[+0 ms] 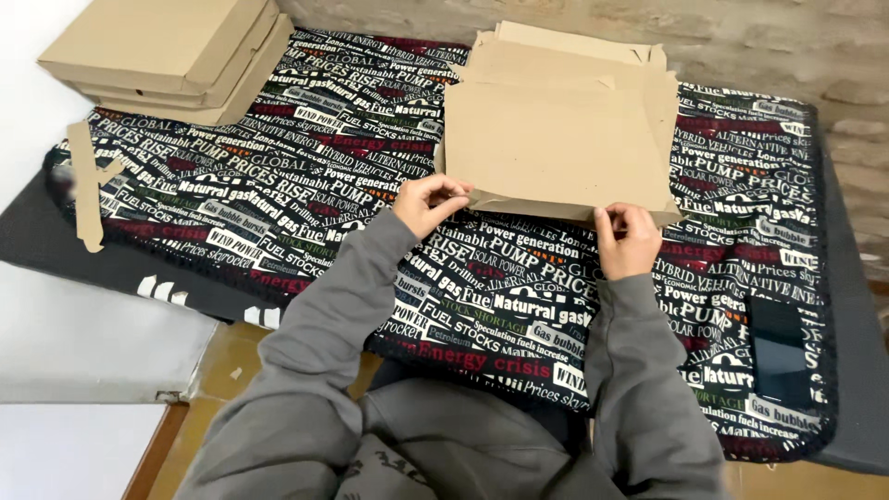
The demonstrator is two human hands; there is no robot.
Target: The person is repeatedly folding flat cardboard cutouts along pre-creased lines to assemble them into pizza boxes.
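Near flap of top cardboard sheet being pinched by left hand and right hand, fingers closed on edge; fold judged being started, even upward lift needed next.

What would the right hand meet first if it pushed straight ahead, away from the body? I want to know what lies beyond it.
The right hand already grips the near edge of the flat cardboard sheets, so it would likely push into those first, with the wall beyond them.
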